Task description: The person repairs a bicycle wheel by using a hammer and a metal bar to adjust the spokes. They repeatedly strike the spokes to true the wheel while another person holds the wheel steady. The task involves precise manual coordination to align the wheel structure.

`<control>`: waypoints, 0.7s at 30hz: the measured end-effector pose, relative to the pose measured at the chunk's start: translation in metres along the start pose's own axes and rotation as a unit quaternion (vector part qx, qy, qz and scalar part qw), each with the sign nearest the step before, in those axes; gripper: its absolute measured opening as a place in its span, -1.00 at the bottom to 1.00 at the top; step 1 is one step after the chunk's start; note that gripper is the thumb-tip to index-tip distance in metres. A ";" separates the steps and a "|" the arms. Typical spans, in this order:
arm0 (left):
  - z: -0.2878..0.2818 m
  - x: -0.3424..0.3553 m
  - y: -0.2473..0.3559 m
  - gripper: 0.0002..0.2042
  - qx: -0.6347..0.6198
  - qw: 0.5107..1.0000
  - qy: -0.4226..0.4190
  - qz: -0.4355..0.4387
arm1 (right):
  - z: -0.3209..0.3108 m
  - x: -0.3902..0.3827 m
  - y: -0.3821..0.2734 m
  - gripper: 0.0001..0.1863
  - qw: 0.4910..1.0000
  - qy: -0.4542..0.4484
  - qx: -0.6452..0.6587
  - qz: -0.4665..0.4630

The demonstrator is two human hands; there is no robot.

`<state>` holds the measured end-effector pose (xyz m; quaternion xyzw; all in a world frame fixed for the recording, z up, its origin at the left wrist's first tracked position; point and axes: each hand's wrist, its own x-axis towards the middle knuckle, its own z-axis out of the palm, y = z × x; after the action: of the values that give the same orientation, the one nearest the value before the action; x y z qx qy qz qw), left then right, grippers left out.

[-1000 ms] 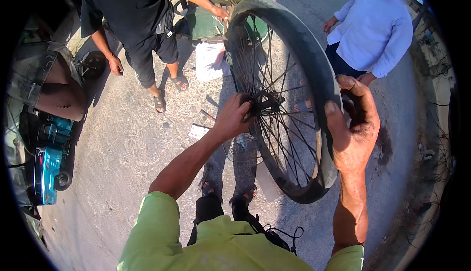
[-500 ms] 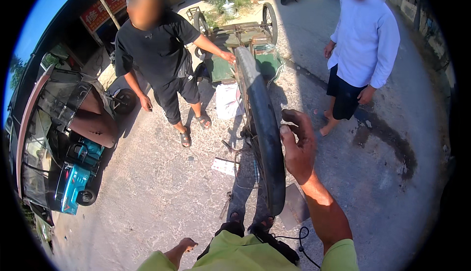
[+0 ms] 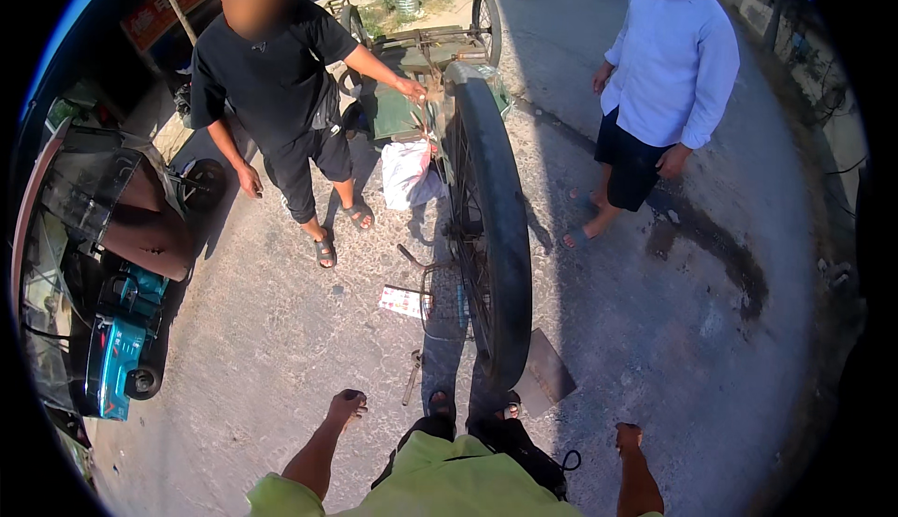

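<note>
Head view: black rubber spoked wheel (image 3: 488, 227) is standing upright on the concrete ground (image 3: 281, 330), leaning on nobody, while left hand (image 3: 347, 406) and right hand (image 3: 628, 437) are hanging empty beside it, fingers loosely curled on nothing.

My one view comes from my head, tipped down and forward over the upright wheel (image 3: 486, 227), which stands close before my feet. Beyond the wheel it faces two standing people and a green cart (image 3: 412, 96), farther off.
</note>
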<state>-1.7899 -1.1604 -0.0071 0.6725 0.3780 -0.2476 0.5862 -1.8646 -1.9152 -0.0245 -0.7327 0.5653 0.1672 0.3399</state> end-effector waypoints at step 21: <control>0.315 -0.080 -0.039 -0.73 0.177 0.974 -0.091 -0.105 | -0.211 0.172 0.069 -0.74 0.982 0.032 0.156 -0.105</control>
<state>-1.8336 -1.4842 -0.0284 0.6968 0.3421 -0.4305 0.4606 -1.9062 -2.1918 -0.0036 -0.7311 0.5152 0.0170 0.4470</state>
